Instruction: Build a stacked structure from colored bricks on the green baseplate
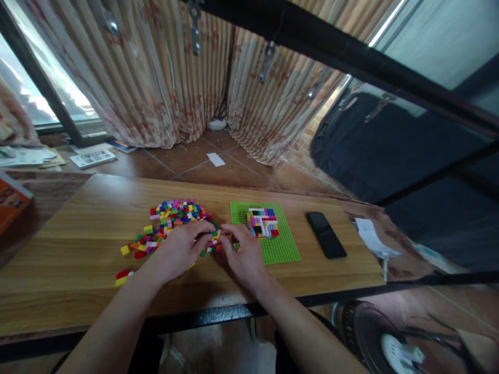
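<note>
My left hand [186, 245] reaches over the right side of a loose pile of small toy bricks [175, 210] in many colours. Its thumb and fingers are drawn together at the bricks, and what they pinch is too small to make out. Close beside it, my right hand [245, 255] has its thumb and fingertips closed at the pile's right edge; any brick between them cannot be made out. Just beyond that hand lies a green studded baseplate [286, 246], bearing a low block built of multicoloured bricks [265, 215].
A black phone [326, 235] lies right of the baseplate on the wooden table [105, 208]. A few stray bricks [122, 277] sit at the near left. Dark metal bars [343, 52] cross overhead. Below the table's right front stands a round fan-like appliance [374, 332].
</note>
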Available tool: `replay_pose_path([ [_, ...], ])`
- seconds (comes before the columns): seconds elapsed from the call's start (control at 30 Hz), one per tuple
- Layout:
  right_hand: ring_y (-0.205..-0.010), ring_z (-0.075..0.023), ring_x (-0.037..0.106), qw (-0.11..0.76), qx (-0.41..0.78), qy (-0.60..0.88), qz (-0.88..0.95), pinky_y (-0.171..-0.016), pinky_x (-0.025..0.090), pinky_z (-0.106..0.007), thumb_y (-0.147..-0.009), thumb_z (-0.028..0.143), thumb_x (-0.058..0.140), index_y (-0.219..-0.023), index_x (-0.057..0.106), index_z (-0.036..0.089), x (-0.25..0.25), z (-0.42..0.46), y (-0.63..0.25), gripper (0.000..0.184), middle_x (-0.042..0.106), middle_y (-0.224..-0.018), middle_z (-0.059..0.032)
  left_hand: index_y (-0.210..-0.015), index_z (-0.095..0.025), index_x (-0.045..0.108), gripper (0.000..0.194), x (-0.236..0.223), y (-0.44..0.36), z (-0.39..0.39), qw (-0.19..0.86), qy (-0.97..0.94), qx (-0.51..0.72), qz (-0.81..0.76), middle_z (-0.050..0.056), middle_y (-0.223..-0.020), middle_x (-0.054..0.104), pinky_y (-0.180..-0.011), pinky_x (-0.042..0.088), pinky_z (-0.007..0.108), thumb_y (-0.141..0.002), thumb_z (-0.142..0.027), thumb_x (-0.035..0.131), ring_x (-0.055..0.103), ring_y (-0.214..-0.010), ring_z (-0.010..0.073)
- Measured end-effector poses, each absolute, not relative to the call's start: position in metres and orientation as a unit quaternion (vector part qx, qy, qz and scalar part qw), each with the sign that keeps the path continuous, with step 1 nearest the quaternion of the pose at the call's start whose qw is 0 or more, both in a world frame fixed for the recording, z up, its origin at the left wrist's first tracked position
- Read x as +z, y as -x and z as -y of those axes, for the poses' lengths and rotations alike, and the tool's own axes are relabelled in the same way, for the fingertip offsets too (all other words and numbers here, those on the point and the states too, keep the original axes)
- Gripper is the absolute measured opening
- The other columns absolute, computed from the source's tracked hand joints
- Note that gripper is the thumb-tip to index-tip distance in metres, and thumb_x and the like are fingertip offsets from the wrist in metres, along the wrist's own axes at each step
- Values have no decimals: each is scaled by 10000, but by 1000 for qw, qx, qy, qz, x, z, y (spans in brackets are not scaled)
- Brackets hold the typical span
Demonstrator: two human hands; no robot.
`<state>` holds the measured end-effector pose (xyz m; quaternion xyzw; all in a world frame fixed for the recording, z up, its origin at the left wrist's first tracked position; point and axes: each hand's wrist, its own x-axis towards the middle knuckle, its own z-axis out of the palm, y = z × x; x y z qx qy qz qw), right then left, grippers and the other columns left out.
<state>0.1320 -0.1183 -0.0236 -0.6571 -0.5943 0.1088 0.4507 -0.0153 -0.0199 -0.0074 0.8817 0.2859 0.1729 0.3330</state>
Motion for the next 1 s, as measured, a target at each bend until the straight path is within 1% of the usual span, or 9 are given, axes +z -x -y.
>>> replay_pose_path([
  [0.2,-805,-145,626,445,121,652,601,-751,502,-265,-906,209,543,-945,677,225,-22,119,-134,140,683,-874,-33,-919,-220,641,212,-10,8,26,368,-871,177,-274,1,-835,679,-703,459,265,-884,-265,437,620,-758,159],
  [0.4,-783,-146,628,440,123,658,598,-741,502,-265,-883,217,580,-921,675,222,-18,121,-136,102,679,-849,-26,-900,-215,637,190,-8,6,28,391,-858,192,-273,-10,-791,675,-671,464,256,-880,-276,459,623,-722,150],
  [0.5,-762,-143,625,446,124,664,587,-720,499,-259,-873,198,584,-895,670,216,-17,122,-136,91,675,-841,-27,-925,-208,632,180,-7,4,30,413,-838,219,-281,-1,-842,688,-711,485,266,-866,-256,469,639,-779,157],
  [0.63,-720,-137,609,447,118,668,582,-695,489,-257,-855,203,606,-852,661,207,-18,123,-136,55,661,-803,-18,-959,-188,624,185,-9,1,30,473,-791,260,-286,31,-921,701,-767,518,289,-841,-262,501,653,-846,171],
  [0.7,-721,-135,610,446,122,670,581,-695,488,-256,-852,208,610,-853,660,209,-18,123,-136,50,659,-808,-16,-960,-178,623,192,-9,0,31,501,-776,263,-280,39,-907,701,-759,529,295,-838,-270,508,654,-829,170],
  [0.8,-716,-132,612,443,125,673,578,-688,485,-252,-845,209,613,-839,663,210,-18,123,-137,51,658,-800,-11,-927,-171,632,184,-8,-3,32,516,-768,258,-277,39,-865,696,-748,535,300,-830,-278,518,649,-801,168],
  [0.9,-700,-127,604,444,121,669,583,-682,479,-247,-837,194,621,-832,668,204,-17,123,-139,47,651,-782,-7,-918,-170,631,181,-7,-5,33,540,-752,256,-276,48,-889,701,-773,533,312,-819,-289,536,652,-837,177],
  [1.0,-734,-130,606,445,125,653,601,-708,487,-253,-840,183,627,-933,677,212,-16,124,-141,110,662,-840,-14,-979,-168,593,215,-9,-6,33,597,-711,259,-266,58,-907,703,-775,530,321,-811,-297,556,660,-866,189],
])
